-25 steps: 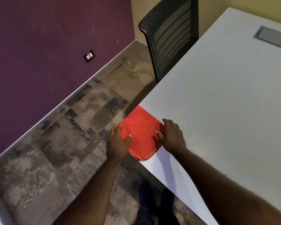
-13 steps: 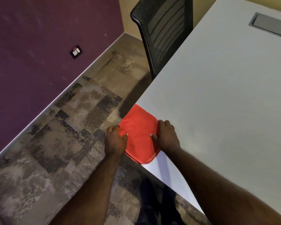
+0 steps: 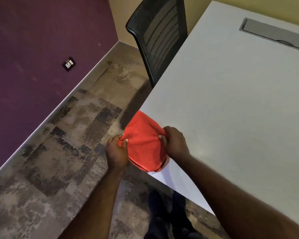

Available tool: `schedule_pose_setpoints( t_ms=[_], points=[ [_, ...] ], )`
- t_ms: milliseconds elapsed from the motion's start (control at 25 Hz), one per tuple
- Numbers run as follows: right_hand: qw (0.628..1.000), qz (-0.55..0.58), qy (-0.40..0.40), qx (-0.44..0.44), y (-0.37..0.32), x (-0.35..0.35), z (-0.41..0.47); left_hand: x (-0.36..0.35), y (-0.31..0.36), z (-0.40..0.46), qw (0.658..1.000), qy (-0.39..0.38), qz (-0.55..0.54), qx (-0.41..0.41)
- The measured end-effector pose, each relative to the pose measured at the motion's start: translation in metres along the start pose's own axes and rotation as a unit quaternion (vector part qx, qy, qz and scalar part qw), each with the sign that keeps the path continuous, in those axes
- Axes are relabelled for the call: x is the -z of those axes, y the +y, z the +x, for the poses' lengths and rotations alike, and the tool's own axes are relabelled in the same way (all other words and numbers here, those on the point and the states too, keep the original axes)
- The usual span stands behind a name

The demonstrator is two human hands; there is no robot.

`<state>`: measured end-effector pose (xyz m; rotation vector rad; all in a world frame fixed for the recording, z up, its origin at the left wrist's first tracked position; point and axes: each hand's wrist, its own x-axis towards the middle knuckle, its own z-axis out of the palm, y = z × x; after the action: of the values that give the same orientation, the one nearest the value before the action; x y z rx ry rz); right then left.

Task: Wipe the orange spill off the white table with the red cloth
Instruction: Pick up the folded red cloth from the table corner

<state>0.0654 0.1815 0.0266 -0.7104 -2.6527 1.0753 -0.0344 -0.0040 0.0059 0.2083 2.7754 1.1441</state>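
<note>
Nearest us, our two forearms reach forward over the worktop point(image 3: 231, 100) edge. Our left hand point(image 3: 116, 150) pinches the red cloth point(image 3: 143, 144) on its left side, and our right hand point(image 3: 175, 144) grips its right side, bunching it at the near corner, partly overhanging the floor. We see no orange spill on the white surface beyond, so wiping looks finished or hidden.

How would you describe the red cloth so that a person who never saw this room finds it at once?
Start from the big white table that fills the right side of the view, and follow its left edge toward the person. There the cloth hangs partly over the edge, pinched between the left hand and right hand. It is the only red thing in view.
</note>
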Motion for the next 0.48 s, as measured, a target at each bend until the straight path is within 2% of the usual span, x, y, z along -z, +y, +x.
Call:
schedule_pose_setpoints(
  t_ms=[320, 480],
  points=[
    [0.998, -0.020, 0.064, 0.018, -0.027, 0.063, -0.037, 0.009, 0.041, -0.023, 0.996, -0.005, -0.070, -0.063],
    [0.993, -0.023, 0.117, -0.017, -0.029, 0.107, -0.064, 0.006, 0.078, -0.039, 0.989, -0.034, -0.090, -0.110]
  ],
)
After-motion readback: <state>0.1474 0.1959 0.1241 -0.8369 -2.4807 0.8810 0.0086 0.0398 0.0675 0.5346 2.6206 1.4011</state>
